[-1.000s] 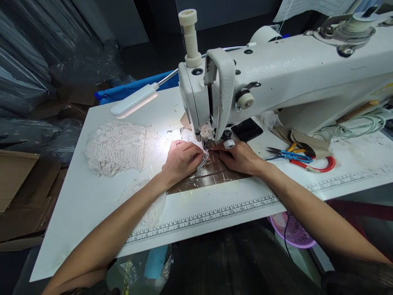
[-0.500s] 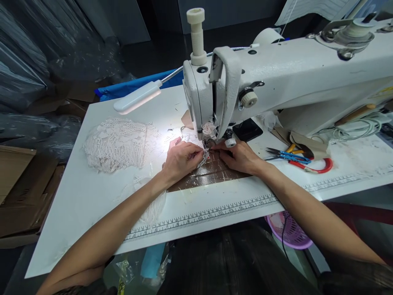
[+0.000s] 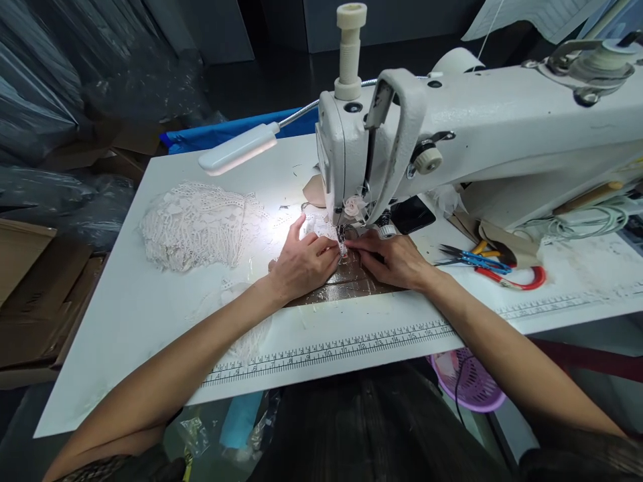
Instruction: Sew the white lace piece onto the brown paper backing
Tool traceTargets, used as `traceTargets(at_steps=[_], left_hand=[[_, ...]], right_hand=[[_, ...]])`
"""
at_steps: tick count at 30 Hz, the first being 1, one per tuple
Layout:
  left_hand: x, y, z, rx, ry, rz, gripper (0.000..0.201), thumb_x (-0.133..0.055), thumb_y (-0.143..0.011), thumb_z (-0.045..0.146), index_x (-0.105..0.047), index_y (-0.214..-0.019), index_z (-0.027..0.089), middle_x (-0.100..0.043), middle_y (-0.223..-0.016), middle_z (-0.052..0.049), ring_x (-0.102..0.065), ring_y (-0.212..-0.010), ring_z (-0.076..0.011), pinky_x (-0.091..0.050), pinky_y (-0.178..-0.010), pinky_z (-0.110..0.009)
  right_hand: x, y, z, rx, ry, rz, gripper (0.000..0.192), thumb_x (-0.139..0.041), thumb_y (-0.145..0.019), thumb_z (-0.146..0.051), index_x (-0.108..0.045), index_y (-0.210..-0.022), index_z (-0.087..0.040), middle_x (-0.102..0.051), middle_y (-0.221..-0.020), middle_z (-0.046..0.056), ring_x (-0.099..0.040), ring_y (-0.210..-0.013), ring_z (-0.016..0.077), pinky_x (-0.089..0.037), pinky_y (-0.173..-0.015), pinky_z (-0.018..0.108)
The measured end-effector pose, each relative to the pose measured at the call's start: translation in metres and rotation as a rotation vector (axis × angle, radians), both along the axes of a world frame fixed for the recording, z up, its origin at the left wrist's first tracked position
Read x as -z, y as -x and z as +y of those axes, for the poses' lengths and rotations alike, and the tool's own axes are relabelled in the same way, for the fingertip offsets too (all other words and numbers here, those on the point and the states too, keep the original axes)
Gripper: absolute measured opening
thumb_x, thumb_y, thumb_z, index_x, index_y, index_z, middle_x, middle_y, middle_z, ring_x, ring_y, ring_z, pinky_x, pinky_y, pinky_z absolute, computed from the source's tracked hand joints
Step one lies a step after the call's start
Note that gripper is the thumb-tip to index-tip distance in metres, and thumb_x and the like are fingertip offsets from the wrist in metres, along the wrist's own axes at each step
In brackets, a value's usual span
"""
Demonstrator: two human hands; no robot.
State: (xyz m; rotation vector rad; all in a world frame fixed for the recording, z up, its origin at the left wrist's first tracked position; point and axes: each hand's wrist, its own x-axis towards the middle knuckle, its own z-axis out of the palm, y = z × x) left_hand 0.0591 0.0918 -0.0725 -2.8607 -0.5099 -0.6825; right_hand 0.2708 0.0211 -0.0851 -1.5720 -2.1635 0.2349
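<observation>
A small lace piece (image 3: 329, 235) is pinned flat on the bed of the sewing machine (image 3: 452, 134), right at the presser foot under the needle, lit by the gooseneck lamp (image 3: 238, 148)

The left hand (image 3: 301, 262) is laid palm-down on the piece, fingers half curled and pressing, index finger stretched toward the lamp side; nothing is enclosed in it. The right hand (image 3: 394, 258) is set opposite, fingertips pinched on the piece's edge just beside the foot; the exact pinch is hidden by the machine head, so a true grip versus a press cannot be told

Handling judgement: the lace is seen as light, soft and limp, with no stiffness of its own, so it is expected to bunch or skew if pushed from one side only. The openwork is likely to snag on the foot or on fingernails. It is best held flat by fingertip pressure on both sides of the seam line, close to the foot, with edges kept taut, not pulled. The shiny brown tape patch (image 3: 346, 284) under the hands looks slick, so slipping is to be expected

A pile of lace (image 3: 195, 224) is lying well apart on the left of the white table (image 3: 125, 314). Thread snips (image 3: 475, 258) are lying to the right of the right hand, near a red-handled tool (image 3: 522, 280). A printed ruler strip (image 3: 326, 351) runs along the table's near edge
</observation>
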Motion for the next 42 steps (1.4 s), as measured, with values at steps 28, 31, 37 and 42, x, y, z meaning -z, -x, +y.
traceTargets(at_steps=[28, 31, 37, 42], left_hand=[[-0.002, 0.009, 0.009, 0.019, 0.063, 0.13, 0.03, -0.049, -0.092, 0.037, -0.07, -0.1, 0.016, -0.067, -0.114, -0.01, -0.062, -0.083, -0.023, -0.029, -0.106, -0.071], [-0.003, 0.009, 0.01, 0.009, 0.087, 0.141, 0.03, -0.05, -0.092, 0.039, -0.069, -0.104, 0.018, -0.066, -0.115, -0.01, -0.061, -0.087, -0.0241, -0.033, -0.104, -0.068], [-0.005, 0.008, 0.01, -0.007, 0.125, 0.129, 0.031, -0.054, -0.089, 0.039, -0.067, -0.108, 0.019, -0.063, -0.113, -0.01, -0.059, -0.09, -0.025, -0.037, -0.102, -0.066], [-0.005, 0.007, 0.012, -0.028, 0.109, 0.134, 0.035, -0.052, -0.089, 0.041, -0.065, -0.11, 0.018, -0.062, -0.104, -0.009, -0.058, -0.088, -0.0243, -0.039, -0.1, -0.063]], right_hand=[[-0.009, 0.024, -0.002, -0.029, 0.021, -0.337, 0.041, -0.036, -0.094, -0.019, -0.058, -0.128, -0.018, -0.063, -0.105, 0.017, -0.058, -0.08, 0.0237, -0.044, -0.063, 0.033], [-0.009, 0.025, -0.002, -0.009, 0.041, -0.331, 0.039, -0.037, -0.094, -0.019, -0.059, -0.126, -0.017, -0.063, -0.107, 0.018, -0.06, -0.084, 0.025, -0.046, -0.064, 0.034], [-0.007, 0.012, -0.005, -0.016, 0.013, -0.061, 0.035, -0.044, -0.095, -0.027, -0.064, -0.122, -0.021, -0.061, -0.118, 0.014, -0.063, -0.087, 0.022, -0.05, -0.071, 0.032], [-0.007, -0.001, 0.003, 0.043, 0.121, 0.14, 0.033, -0.042, -0.097, -0.037, -0.07, -0.101, -0.019, -0.069, -0.092, 0.009, -0.063, -0.075, 0.0205, -0.05, -0.068, 0.031]])
